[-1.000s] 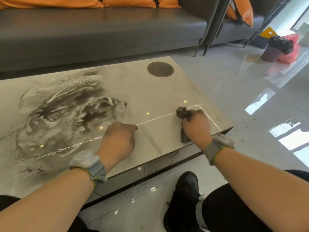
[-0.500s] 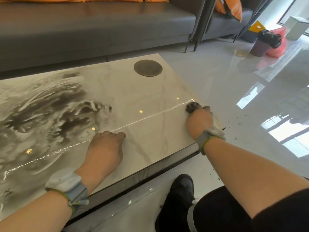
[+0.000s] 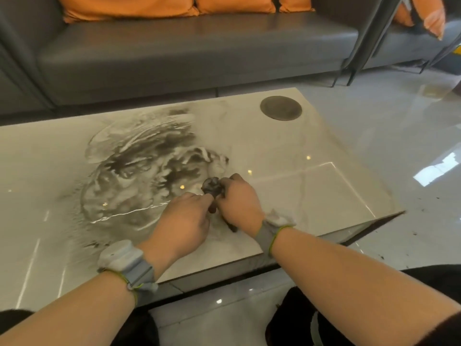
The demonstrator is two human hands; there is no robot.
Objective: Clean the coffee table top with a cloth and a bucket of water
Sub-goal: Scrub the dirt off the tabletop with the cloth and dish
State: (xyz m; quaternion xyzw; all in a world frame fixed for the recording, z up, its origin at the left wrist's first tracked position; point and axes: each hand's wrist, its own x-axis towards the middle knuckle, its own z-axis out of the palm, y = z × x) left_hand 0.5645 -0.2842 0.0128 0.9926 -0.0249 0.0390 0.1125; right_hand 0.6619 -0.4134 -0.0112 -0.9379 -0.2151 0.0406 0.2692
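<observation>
Two hands now meeting over the middle of the desk [image 3: 287,156], where half a second earlier only the right worked the far right edge and the left lay fisted apart. Right hand [image 3: 239,201] drawn back leftward, closed around the dark cloth [image 3: 212,187], a wad of it bulging past the knuckles. Left hand [image 3: 184,221] brought up against it, fingers curled toward the cloth's lower end; whether actually pinching it, impossible to tell. Probably a regather or refold before the next pass, so the wiping itself paused.

Largest behind: grey sofa [image 3: 199,46] with orange cushions [image 3: 129,6] along the top. Glossy floor [image 3: 399,136] to the right, a few dark specks beside the desk corner. Pale marble-look desk top with a broad dark swirl [image 3: 139,171], seemingly printed pattern, not dirt. Round dark disc [image 3: 281,107] near the far corner. Grey wristbands [image 3: 124,258] on both arms. No bucket in sight.
</observation>
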